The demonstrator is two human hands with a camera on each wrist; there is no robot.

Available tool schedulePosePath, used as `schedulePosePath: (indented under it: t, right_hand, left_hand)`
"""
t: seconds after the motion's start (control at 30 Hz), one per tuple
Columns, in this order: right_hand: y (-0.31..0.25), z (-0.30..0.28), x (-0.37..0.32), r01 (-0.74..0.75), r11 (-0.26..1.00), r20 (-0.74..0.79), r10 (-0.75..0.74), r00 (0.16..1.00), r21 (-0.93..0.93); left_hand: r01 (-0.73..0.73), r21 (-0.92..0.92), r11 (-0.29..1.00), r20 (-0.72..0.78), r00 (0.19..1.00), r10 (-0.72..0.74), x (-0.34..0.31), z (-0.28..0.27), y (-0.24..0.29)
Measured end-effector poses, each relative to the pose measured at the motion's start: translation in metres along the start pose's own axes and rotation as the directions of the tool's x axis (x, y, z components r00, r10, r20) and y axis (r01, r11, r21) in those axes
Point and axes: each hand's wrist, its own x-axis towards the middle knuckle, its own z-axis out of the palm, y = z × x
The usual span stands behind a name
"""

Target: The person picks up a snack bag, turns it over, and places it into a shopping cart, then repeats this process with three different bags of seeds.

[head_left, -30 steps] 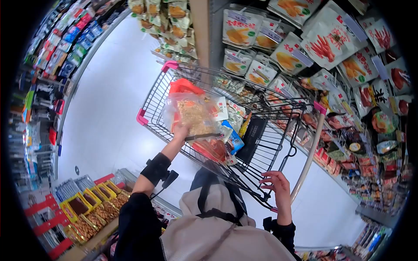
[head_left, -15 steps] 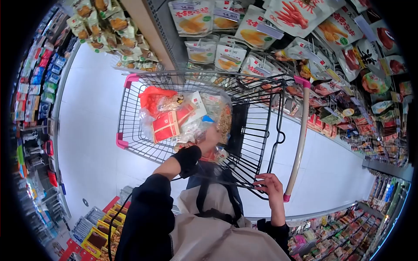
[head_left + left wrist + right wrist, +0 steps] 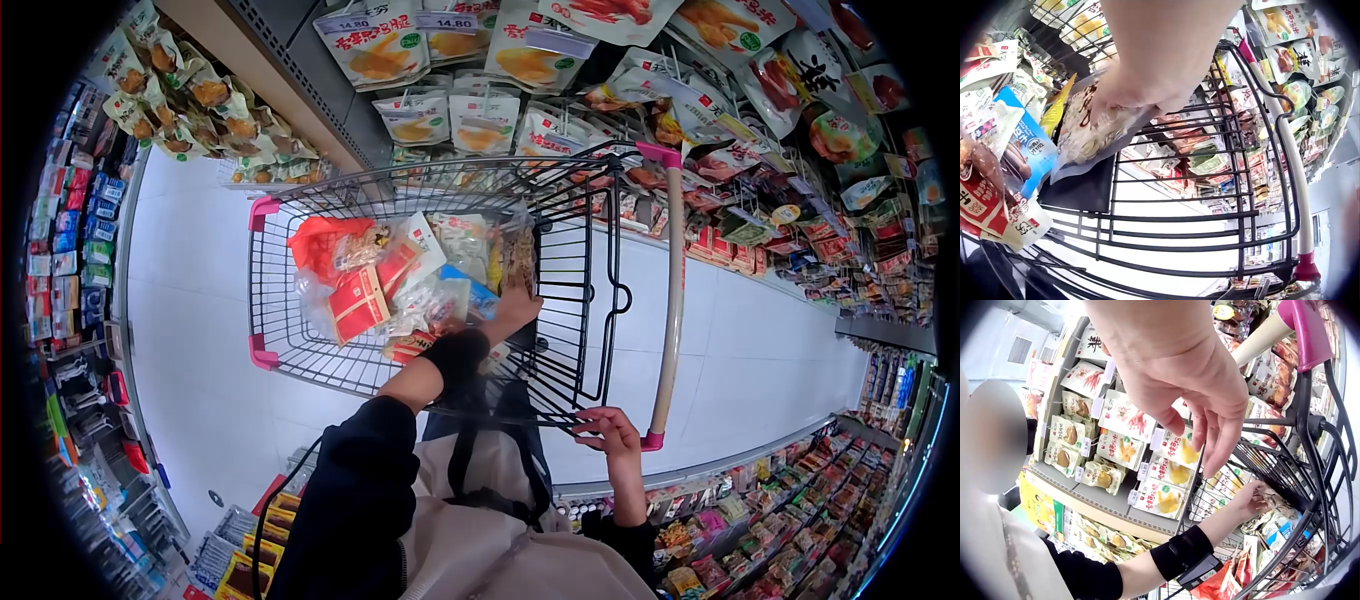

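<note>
My left hand [image 3: 514, 312] reaches into the shopping cart [image 3: 330, 375] and grips the edge of a clear plastic food bag [image 3: 1085, 134], its fingertips partly hidden. This bag lies toward the cart's handle end, beside a blue packet [image 3: 1030, 140] and a yellow packet [image 3: 1057, 106]. A red box [image 3: 358, 303] and a red plastic bag [image 3: 315, 245] lie at the far end among other packets. Close to the cart's near rim, my right hand [image 3: 612, 432] hangs with loosely bent fingers and holds nothing, near the pale handle [image 3: 668, 300].
Shelves of hanging snack pouches [image 3: 485, 120] stand right along the cart's far side. More goods line a shelf [image 3: 740, 500] at the lower right and another aisle shelf [image 3: 85, 220] at the left. White floor [image 3: 190, 300] runs between them.
My left hand has carried the clear food bag from above the cart's middle down toward its handle end. The red box has come into sight. My right hand stays near the rim.
</note>
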Motion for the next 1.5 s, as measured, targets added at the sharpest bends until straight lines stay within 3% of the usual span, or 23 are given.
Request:
schedulePosePath:
  t: [0.07,0.17,0.2,0.3,0.33,0.43,0.53,0.63,0.73,0.83,0.9,0.93,0.97,1.0,1.07,1.13,1.23,1.37,1.5]
  right_hand:
    - [0.002,-0.003,-0.003,0.008,1.000,0.000,-0.008,1.000,-0.001]
    - [0.006,-0.008,-0.008,0.018,1.000,-0.006,-0.018,1.000,-0.007]
    - [0.007,-0.009,-0.010,0.021,1.000,-0.010,-0.021,1.000,-0.009]
    - [0.008,-0.011,-0.016,0.039,0.999,-0.010,-0.039,0.999,-0.013]
    - [0.009,-0.013,-0.017,0.042,0.999,-0.009,-0.042,0.999,-0.009]
    - [0.015,-0.014,-0.020,0.050,0.999,-0.001,-0.050,0.999,0.005]
    - [0.017,-0.012,-0.024,0.059,0.998,0.007,-0.059,0.998,0.014]
    - [0.019,-0.011,-0.028,0.067,0.998,0.009,-0.067,0.998,0.023]
    - [0.019,-0.009,-0.032,0.072,0.996,-0.002,-0.072,0.997,0.044]
    - [0.013,-0.009,-0.036,0.138,0.990,-0.007,-0.138,0.990,0.004]
    - [0.006,-0.007,-0.038,0.204,0.979,-0.040,-0.204,0.978,-0.003]
    - [0.003,-0.008,-0.039,0.238,0.971,-0.056,-0.238,0.970,-0.008]
    - [0.002,-0.012,-0.039,0.253,0.967,-0.058,-0.253,0.966,-0.007]
    - [0.004,-0.017,-0.037,0.269,0.963,-0.062,-0.269,0.961,-0.005]
    - [0.005,-0.028,-0.035,0.295,0.955,-0.063,-0.294,0.954,0.006]
    - [0.008,-0.037,-0.034,0.310,0.950,-0.027,-0.309,0.951,0.048]
    - [-0.003,-0.053,-0.047,0.303,0.953,0.057,-0.303,0.951,0.013]
    - [-0.005,-0.088,-0.059,0.281,0.958,0.040,-0.284,0.958,0.056]
    - [0.000,-0.136,-0.080,0.493,0.858,-0.010,-0.497,0.868,0.145]
  left_hand:
    - [-0.021,-0.088,0.996,-0.003,1.000,0.021,0.009,0.013,-0.007]
    - [-0.184,0.167,0.969,-0.355,0.905,0.233,0.031,0.043,-0.032]
    - [-0.218,0.037,0.975,-0.260,0.940,0.220,0.041,0.037,-0.040]
    - [0.131,-0.186,0.974,-0.072,0.987,-0.147,0.023,-0.013,0.000]
    - [0.029,-0.123,0.992,-0.194,0.980,-0.053,0.024,-0.012,-0.005]
    - [0.118,-0.147,0.982,-0.030,0.992,-0.123,0.027,-0.020,-0.012]
    - [0.100,-0.100,0.990,-0.079,0.991,-0.108,0.014,-0.033,-0.001]
    - [0.161,-0.265,0.951,0.022,0.987,-0.161,0.000,-0.050,0.016]
    - [0.218,-0.289,0.932,0.071,0.976,-0.206,0.005,-0.051,0.009]
    - [0.109,-0.362,0.926,-0.035,0.991,-0.130,-0.032,-0.101,0.059]
    - [0.071,-0.506,0.860,-0.122,0.981,-0.153,-0.043,-0.117,0.069]
    - [-0.012,-0.518,0.856,-0.187,0.977,-0.099,-0.038,-0.122,0.055]
    - [-0.201,-0.518,0.831,-0.331,0.943,0.022,-0.025,-0.115,0.020]
    - [-0.217,-0.493,0.842,-0.342,0.939,0.042,-0.050,-0.142,0.043]
    - [-0.306,-0.455,0.836,-0.450,0.889,0.081,-0.057,-0.157,0.029]
    - [-0.281,-0.574,0.769,-0.412,0.911,0.025,-0.066,-0.166,0.007]
    - [-0.284,-0.704,0.651,-0.369,0.930,0.007,-0.122,-0.180,0.046]
    - [-0.316,-0.675,0.667,-0.416,0.909,0.009,-0.152,-0.169,0.070]
    - [-0.388,-0.645,0.659,-0.408,0.903,0.132,-0.188,-0.147,0.137]
